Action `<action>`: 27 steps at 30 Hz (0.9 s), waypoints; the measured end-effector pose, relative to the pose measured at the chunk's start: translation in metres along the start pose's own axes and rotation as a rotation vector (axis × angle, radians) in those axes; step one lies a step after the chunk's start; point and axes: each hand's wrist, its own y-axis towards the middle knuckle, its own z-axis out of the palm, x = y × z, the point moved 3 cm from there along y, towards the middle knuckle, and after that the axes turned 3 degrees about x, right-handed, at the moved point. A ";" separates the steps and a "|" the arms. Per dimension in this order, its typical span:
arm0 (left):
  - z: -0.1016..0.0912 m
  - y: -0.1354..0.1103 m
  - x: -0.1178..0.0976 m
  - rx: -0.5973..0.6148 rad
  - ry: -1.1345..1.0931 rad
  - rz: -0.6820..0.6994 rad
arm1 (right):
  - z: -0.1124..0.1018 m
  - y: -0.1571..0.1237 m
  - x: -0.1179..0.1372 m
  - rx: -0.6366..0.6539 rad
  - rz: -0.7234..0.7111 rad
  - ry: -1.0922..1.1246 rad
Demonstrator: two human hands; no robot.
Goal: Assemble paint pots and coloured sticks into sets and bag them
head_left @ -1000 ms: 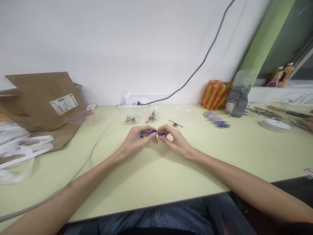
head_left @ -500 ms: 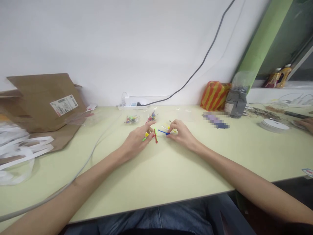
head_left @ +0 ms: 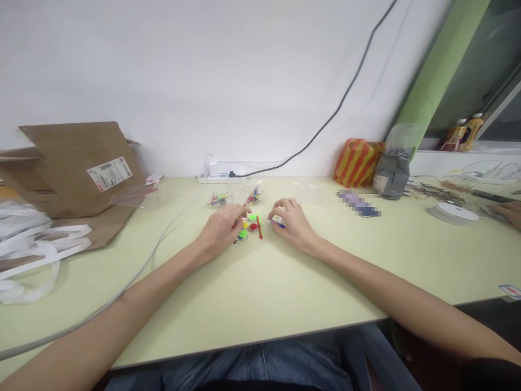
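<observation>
My left hand is closed at the left edge of a small cluster of bright plastic parts, with bits of blue and red showing by its thumb; what its fingers hold is mostly hidden. Beside it are green round pieces, a red round piece and a red stick with an arrow-like end. Across a small gap, my right hand curls low over the table, its thumb and fingers closed on a blue plastic stick. Its palm hides whatever lies beneath.
Two bundles of coloured parts lie behind my hands, near a power strip. A cardboard box and a grey cable are left. Right stand a striped bag, a phone, a white spool and another person's hand.
My left hand has drawn back left and curled, uncovering the green and red round pieces. The right hand has rolled over and lowered, covering the yellow and white sticks and most of the blue one.
</observation>
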 end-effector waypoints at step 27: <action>0.011 0.001 0.004 -0.237 -1.098 -0.468 | 0.011 0.024 0.028 -0.101 -0.026 0.131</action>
